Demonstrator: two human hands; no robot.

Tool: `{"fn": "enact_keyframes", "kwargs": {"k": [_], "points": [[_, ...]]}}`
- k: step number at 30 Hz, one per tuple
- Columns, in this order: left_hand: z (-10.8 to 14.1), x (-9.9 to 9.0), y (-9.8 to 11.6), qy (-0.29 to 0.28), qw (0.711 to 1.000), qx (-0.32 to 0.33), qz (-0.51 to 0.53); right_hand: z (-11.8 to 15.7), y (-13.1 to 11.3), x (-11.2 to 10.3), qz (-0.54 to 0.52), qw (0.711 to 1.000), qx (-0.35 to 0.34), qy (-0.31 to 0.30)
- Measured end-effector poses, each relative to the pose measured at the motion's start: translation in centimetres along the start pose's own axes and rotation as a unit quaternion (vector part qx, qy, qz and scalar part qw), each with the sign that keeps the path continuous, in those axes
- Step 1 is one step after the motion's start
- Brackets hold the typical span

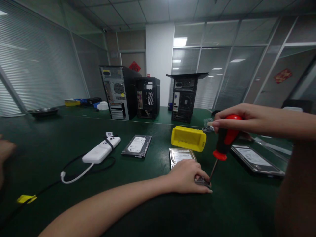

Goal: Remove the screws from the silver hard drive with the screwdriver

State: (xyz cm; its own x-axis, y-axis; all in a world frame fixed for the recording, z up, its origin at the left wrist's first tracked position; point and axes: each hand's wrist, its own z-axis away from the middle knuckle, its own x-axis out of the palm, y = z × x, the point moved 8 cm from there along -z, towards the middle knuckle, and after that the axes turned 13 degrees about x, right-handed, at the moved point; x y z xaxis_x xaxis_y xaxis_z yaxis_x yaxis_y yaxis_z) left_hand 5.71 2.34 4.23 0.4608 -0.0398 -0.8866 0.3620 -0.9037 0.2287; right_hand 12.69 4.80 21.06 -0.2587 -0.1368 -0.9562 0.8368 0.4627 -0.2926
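Dim in here: slatted blinds (39, 65) line the left, a white column (160, 62) stands far off, glass partitions (223, 74) on the right catch bright reflections (180, 41), panelled ceiling (155, 11) above, green tabletop (159, 136) below.

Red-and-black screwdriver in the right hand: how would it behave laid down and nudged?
The screwdriver may roll: its handle looks thick and rounded. It's probably handle-heavy, since the shaft is much slimmer. That shaft looks straight and metallic, so likely stiff.

Left forearm (118, 201) slanting inward, left grip (185, 176) low, curled, right grip (247, 114) raised higher, closed
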Motion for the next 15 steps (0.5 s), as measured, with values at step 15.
{"fn": "enact_keyframes", "kwargs": {"k": [15], "points": [[0.05, -0.01, -0.05, 0.017, 1.0, 0.001, -0.002, 0.84, 0.36, 0.76, 0.001, 0.998, -0.012, -0.065]]}}
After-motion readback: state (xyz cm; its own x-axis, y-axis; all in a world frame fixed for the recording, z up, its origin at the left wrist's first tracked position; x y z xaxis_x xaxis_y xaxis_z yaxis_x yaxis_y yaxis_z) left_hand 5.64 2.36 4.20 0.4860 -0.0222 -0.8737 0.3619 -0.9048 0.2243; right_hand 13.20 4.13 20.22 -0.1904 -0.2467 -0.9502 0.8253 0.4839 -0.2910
